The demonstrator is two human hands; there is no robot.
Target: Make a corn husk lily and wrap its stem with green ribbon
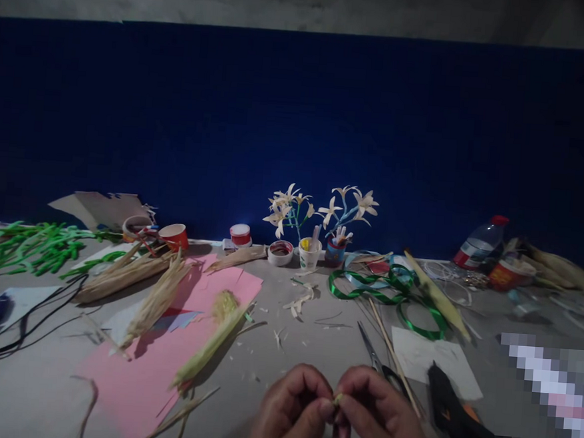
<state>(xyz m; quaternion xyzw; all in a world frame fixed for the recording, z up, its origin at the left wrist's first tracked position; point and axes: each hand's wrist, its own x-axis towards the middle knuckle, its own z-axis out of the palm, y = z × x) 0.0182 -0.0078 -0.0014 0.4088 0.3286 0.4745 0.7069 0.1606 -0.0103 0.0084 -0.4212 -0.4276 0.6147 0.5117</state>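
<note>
My left hand (pixel 296 409) and my right hand (pixel 376 412) meet at the bottom centre, fingertips pinched together. Between them is a small yellowish-green piece (pixel 337 400), mostly covered by the fingers; its exact kind is not clear. Just beyond my right hand lie scissors (pixel 370 344), their handles partly behind it, and a thin wooden stick (pixel 393 353). A black glue gun (pixel 451 410) rests to the right. Left of my hands, a pale green corn husk (pixel 207 350) lies across pink paper (pixel 125 387). Small pale scraps (pixel 278 338) are scattered on the grey table (pixel 313 347).
At the back, white-petalled flowers stand in a paper cup (pixel 309 252) and a blue container (pixel 335 252). Green ribbon (pixel 427 325) coils at centre right, near white paper (pixel 437 359). Dry husks (pixel 159 296) and green fuzzy stems (pixel 44 248) lie left; a plastic bottle (pixel 480 245) leans back right.
</note>
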